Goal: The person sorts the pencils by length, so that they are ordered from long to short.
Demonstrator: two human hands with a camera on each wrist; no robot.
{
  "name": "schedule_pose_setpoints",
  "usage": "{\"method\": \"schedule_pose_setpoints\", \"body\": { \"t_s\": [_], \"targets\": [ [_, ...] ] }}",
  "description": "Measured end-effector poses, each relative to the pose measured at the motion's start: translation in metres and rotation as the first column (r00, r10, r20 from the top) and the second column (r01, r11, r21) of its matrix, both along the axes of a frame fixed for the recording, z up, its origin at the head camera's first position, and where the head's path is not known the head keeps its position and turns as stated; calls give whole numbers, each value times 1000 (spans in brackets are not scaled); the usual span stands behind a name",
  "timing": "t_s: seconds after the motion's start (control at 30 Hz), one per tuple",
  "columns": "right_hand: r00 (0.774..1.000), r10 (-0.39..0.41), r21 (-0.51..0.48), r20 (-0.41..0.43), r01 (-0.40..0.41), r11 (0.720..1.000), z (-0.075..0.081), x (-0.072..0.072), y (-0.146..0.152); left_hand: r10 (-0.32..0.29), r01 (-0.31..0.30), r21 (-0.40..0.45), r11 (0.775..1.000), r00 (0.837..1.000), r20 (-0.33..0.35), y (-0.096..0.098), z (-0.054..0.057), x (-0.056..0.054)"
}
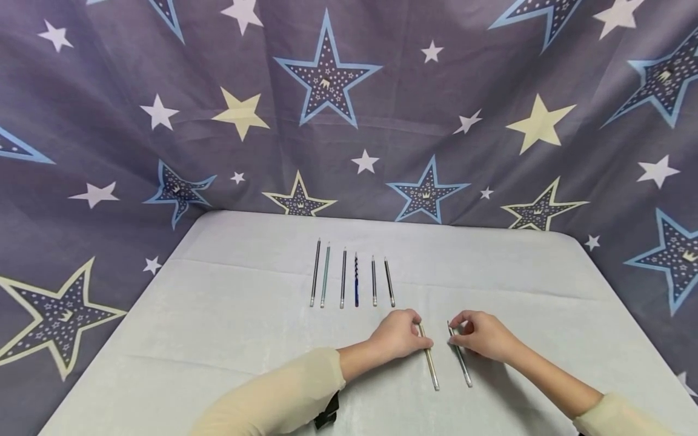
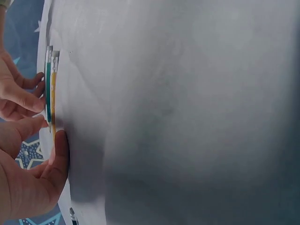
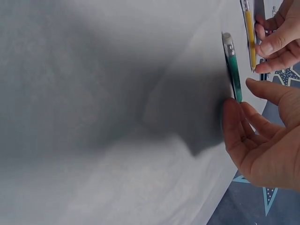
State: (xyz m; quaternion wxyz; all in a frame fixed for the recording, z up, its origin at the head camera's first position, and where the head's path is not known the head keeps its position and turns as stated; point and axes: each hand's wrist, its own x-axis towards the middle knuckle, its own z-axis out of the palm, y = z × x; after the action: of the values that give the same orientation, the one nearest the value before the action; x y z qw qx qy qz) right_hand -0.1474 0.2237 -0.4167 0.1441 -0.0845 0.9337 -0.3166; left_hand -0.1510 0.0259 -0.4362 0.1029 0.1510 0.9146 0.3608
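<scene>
A yellow pencil lies slanted on the table, its eraser end toward the person. My left hand has thumb and forefinger curled about its far, pointed end. To the right lies a dark green pencil, which looks bright green in the right wrist view, with a silver ferrule. My right hand holds its far end between thumb and fingers. In the left wrist view the left hand partly hides the tip of the yellow pencil. The right hand covers the green pencil's tip in the right wrist view.
Several pencils lie in a spaced row farther back on the white-covered table, among them a teal pencil and a blue patterned pencil. Behind the table hangs a purple-grey star-print cloth.
</scene>
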Motion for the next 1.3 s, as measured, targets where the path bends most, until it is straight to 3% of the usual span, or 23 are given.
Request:
{"method": "schedule_pose_setpoints", "body": {
  "t_s": [0.23, 0.4, 0.8, 1.1, 1.3],
  "targets": [
    [1000, -14, 5, 17, 14, 1000, -3, 4, -4, -21, 12, -113, 994, 997, -79, 6, 2, 2],
    [1000, -13, 13, 13, 13, 1000, -5, 5, -5, -22, 9, -143, 990, 996, -88, 7, 1, 0],
    [1000, -9, 21, 0, 9, 1000, -5, 6, -5, -8, 7, -66, 998, 1000, -12, 6, 3, -1],
    [1000, -23, 45, 4, 23, 999, -4, 5, -5, 42, -40, -57, 998, 999, 31, 8, 4, -1],
    [1000, -28, 34, 0, 28, 999, -1, 4, -5, 58, -68, 79, 995, 992, 115, 5, 5, 2]
  ]
}}
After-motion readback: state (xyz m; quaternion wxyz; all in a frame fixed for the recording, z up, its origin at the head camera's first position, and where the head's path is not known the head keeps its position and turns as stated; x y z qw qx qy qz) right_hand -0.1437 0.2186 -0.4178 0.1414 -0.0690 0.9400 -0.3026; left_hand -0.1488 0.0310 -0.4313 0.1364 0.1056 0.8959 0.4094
